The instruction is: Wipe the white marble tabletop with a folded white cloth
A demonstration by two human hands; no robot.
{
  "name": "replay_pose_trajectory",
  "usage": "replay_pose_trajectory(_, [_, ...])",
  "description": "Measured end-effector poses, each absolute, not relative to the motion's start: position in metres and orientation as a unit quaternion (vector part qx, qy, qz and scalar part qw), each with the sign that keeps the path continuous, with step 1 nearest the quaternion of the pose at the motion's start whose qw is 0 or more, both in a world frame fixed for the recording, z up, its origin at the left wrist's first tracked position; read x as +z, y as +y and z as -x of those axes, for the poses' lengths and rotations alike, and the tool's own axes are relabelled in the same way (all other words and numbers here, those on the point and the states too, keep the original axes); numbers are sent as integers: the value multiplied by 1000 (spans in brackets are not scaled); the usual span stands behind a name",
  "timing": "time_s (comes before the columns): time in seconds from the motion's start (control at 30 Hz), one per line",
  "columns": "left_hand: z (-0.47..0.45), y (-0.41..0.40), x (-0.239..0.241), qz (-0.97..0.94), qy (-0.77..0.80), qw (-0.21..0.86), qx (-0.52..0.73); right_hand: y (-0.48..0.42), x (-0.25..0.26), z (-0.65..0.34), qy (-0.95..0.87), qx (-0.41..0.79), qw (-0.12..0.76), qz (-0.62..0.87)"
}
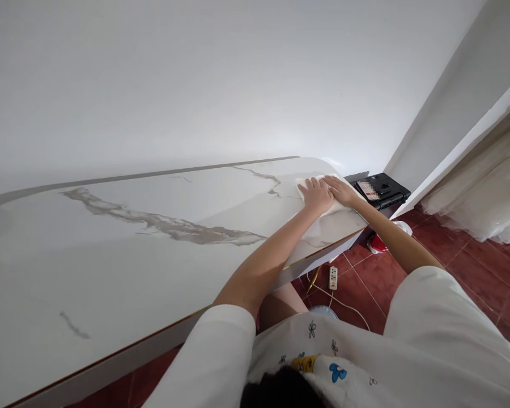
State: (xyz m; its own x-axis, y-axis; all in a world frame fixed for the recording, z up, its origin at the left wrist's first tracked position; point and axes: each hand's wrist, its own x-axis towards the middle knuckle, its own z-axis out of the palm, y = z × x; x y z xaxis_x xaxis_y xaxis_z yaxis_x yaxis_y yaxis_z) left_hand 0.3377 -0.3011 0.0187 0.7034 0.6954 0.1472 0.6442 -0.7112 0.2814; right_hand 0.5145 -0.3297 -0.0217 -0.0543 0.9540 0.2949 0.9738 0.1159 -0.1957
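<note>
Presently: white cloth (pixel 318 184) — soft, light, likely slides easily on marble tabletop (pixel 153 226).
Left hand (pixel 315 195) and right hand (pixel 340 190) flat, fingers spread — pressing cloth from above.

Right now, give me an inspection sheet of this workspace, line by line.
Surface: white marble-look table with grey veining, bare apart from the cloth.
Job's things: white cloth lying flat near the table's far right end.
Clutter: black device beyond the table end; red and white object on the floor.
Hands: left hand and right hand both pressed flat on the cloth, side by side.
Cables: white power strip and its cord on the red tile floor.
Surroundings: plain white wall; pale sheeting at right.
</note>
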Motion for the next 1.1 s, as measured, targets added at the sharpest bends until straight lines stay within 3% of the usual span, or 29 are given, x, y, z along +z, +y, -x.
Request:
replay_pose_trajectory(0.63, [-323,-375,25,-920,364,103,103,-406,-19,-498,-717,-14,186,672])
replay_pose_trajectory(1.1, [-363,-370,20,-918,357,114,129,-406,-24,-542,-694,1,215,687])
